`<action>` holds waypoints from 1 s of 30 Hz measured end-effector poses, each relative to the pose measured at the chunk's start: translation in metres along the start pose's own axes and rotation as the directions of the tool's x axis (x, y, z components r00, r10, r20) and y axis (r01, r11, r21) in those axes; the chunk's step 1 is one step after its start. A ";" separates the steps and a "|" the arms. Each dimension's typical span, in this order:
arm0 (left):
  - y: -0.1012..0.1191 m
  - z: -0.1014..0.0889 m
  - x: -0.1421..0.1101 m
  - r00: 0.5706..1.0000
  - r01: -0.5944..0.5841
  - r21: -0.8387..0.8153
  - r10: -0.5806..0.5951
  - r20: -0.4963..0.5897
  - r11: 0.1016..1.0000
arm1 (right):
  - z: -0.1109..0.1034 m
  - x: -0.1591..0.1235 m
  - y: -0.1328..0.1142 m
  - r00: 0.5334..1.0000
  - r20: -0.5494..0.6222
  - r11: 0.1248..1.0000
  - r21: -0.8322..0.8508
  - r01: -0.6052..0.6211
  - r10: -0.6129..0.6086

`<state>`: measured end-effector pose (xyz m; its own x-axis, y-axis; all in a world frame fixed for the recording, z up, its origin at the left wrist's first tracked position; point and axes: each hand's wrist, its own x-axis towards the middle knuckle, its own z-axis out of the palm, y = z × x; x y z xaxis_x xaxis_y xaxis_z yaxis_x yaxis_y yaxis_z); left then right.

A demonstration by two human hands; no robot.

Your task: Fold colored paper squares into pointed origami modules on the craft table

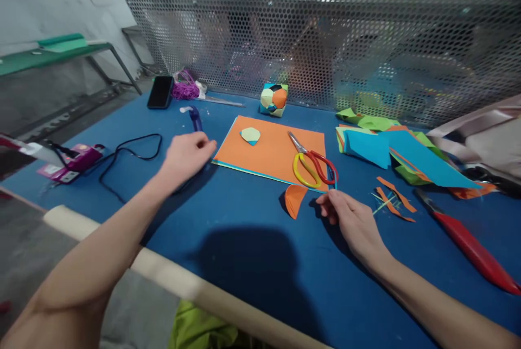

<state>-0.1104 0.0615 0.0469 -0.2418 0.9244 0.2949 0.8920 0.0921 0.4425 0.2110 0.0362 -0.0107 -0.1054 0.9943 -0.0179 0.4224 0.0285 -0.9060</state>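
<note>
Just in from the tabletop's near edge, a folded orange piece lies in front of the stack of sheets, to the left of your right hand. It looks like light, springy paper that would crease under pressure, so take it by the rim. Your right fingers are bent and drawn in narrow at the stack's near right corner; I cannot tell whether they pinch anything.

Beside them, the scissors rest on the stack, loops towards you, blades towards the tabletop's far edge. They should be the stiff, heavier item here: hold the red and yellow loops. The sheets probably slide on one another, so grip them together at a corner.

Left of the stack, your left hand is curled around the blue glue gun, its pale nozzle pointing up and away. Expect hard, light plastic; keep to the handle, as the nozzle may be hot.

Farther in, the pale green piece lies on the top sheet; lift it by its edge. Near the tabletop's far edge, the multicoloured ball could dent, so cup it gently.
</note>
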 end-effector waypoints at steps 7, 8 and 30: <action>-0.040 0.013 0.043 0.946 0.204 0.065 -0.179 -0.271 0.977 | 0.002 0.001 0.001 1.000 0.001 1.000 0.017 -0.002 0.002; -0.042 0.018 0.046 0.947 0.223 0.068 -0.199 -0.253 0.973 | 0.002 0.001 0.002 1.000 0.002 1.000 0.018 0.001 -0.001; -0.097 0.010 0.066 0.980 0.191 0.199 -0.177 -0.087 0.961 | 0.001 0.000 0.002 0.999 -0.018 0.998 -0.042 0.046 -0.047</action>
<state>-0.2089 0.1170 0.0150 -0.4279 0.8577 0.2850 0.8874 0.3388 0.3127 0.2109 0.0359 -0.0134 -0.1087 0.9936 0.0323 0.4541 0.0785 -0.8875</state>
